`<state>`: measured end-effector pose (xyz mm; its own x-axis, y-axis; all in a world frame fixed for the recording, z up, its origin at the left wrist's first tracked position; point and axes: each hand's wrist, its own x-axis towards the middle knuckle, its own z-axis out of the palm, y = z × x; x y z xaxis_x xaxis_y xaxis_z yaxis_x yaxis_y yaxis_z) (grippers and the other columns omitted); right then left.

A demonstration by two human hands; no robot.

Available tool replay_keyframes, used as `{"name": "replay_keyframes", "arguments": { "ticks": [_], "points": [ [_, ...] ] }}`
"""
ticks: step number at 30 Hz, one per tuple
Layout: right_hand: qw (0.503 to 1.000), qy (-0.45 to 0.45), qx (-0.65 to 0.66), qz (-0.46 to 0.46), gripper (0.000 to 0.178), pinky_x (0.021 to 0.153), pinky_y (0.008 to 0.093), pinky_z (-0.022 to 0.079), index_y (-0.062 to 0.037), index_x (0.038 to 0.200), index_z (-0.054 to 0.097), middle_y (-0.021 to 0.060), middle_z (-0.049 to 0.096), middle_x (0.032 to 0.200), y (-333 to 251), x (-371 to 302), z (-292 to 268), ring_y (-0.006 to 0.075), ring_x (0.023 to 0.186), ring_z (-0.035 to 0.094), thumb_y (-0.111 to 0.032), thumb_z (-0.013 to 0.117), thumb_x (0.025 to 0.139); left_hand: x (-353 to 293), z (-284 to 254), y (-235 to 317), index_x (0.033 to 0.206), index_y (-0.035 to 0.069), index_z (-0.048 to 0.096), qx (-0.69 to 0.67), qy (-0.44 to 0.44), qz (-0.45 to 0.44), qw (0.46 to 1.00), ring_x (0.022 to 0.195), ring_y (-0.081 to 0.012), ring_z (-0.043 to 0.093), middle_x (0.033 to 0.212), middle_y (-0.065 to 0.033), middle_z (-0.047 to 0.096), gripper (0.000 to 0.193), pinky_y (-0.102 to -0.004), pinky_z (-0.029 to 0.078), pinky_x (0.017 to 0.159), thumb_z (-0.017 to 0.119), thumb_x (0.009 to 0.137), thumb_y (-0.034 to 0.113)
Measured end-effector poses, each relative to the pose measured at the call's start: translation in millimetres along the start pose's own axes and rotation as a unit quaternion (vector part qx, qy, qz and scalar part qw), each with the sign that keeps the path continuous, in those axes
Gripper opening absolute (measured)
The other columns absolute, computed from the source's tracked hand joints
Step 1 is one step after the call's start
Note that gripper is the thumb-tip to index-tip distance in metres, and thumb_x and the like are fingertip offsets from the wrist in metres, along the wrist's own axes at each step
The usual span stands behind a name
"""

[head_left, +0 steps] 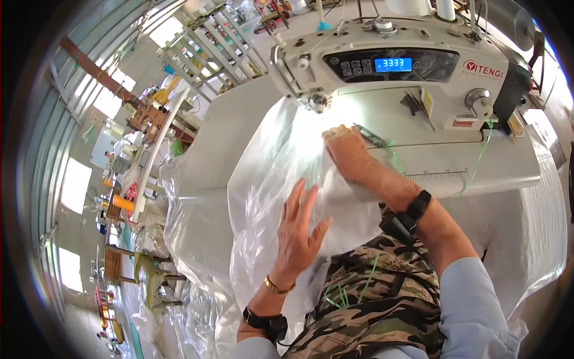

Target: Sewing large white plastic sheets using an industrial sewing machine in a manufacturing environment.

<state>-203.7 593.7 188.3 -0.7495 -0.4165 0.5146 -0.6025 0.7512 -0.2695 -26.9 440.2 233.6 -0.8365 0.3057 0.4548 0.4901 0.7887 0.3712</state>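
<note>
Note translucent plastic sheet (257, 191) draped over white worktable (230, 113), reaching beneath sewing machine (394, 42). Find right hand (345, 146) near the stitching area, fingers curled; cannot tell whether gripping the sheet. Find left hand (297, 242) over the sheet, fingers spread open. Record slender dark tool (371, 136) just beside right hand.

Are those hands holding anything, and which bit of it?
The left hand holds nothing; its fingers are spread. The right hand is curled beside the shiny plastic sheet, but its fingertips aren't clear, so I can't tell whether it grips.
</note>
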Motion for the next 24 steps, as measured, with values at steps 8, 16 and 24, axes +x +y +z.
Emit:
{"name": "replay_keyframes", "arguments": {
  "ticks": [8,16,24],
  "points": [
    [0.955,0.243,0.152,-0.078,0.03,0.081,0.042,0.047,-0.0016,0.108,0.056,0.0139,0.061,0.094,-37.9,-58.7,-52.3,0.034,0.088,0.06,0.002,0.061,0.079,-128.7,-35.9,-34.7,0.148,0.007,0.033,0.182,0.107,-0.21,0.955,0.141,-0.0402,0.027,0.154,-0.0235,0.025,0.069,-0.0523,0.023,0.111,0.065,0.09,0.026],
    [0.768,-0.154,0.571,0.245,0.031,0.082,0.0337,0.052,0.0039,0.114,0.053,0.0123,0.062,0.107,-104.9,-166.7,-26.3,0.0196,0.097,0.062,-0.017,0.063,0.093,-156.3,-79.2,-46.2,0.14,0.003,0.045,0.166,0.136,-0.225,0.95,0.134,-0.0362,0.041,0.147,-0.0203,0.04,0.062,-0.0477,0.033,0.108,0.069,0.088,0.028],
    [0.646,-0.187,0.702,0.234,0.035,0.078,0.026,0.049,0.0043,0.121,0.047,0.0089,0.062,0.101,-146.4,-187.5,-6.9,0.0108,0.09,0.058,-0.015,0.06,0.095,-81.6,-43.7,22.6,0.124,0.0,0.06,-0.124,0.059,-0.147,0.98,0.101,-0.0183,0.063,0.123,-0.0133,0.062,0.041,-0.0294,0.05,0.074,0.07,0.085,0.008]
  ]
}}
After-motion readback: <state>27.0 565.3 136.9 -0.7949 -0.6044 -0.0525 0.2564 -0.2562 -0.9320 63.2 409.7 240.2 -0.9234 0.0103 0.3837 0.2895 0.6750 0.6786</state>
